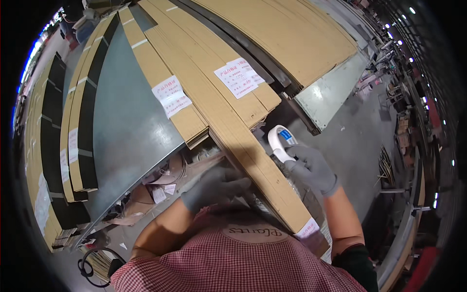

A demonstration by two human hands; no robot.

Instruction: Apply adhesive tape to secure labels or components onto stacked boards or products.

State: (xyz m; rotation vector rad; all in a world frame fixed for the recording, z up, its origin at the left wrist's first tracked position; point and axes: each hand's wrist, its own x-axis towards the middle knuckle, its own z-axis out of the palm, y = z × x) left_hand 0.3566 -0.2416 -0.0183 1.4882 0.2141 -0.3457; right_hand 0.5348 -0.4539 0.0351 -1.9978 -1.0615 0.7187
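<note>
My right hand [314, 168], in a grey glove, is closed round a white roll of tape [279, 141] with a blue label inside its ring. The roll is just right of a long, narrow bundle of brown cardboard strips [262, 170], which juts toward me from the table. A white printed label [307, 228] is on the bundle's near end. My left hand [216, 187], also gloved in grey, is on the bundle's left side with its fingers stretched toward it. Whether the fingertips touch the bundle I cannot tell, as shadow covers them.
More cardboard stacks with white labels [238, 78] lie beyond on the metal table [131, 112]. Dark-sided bundles [78, 146] stand at the left. A wide cardboard stack [292, 34] is at the far right, by a metal table corner [321, 100]. Scraps lie below the table edge.
</note>
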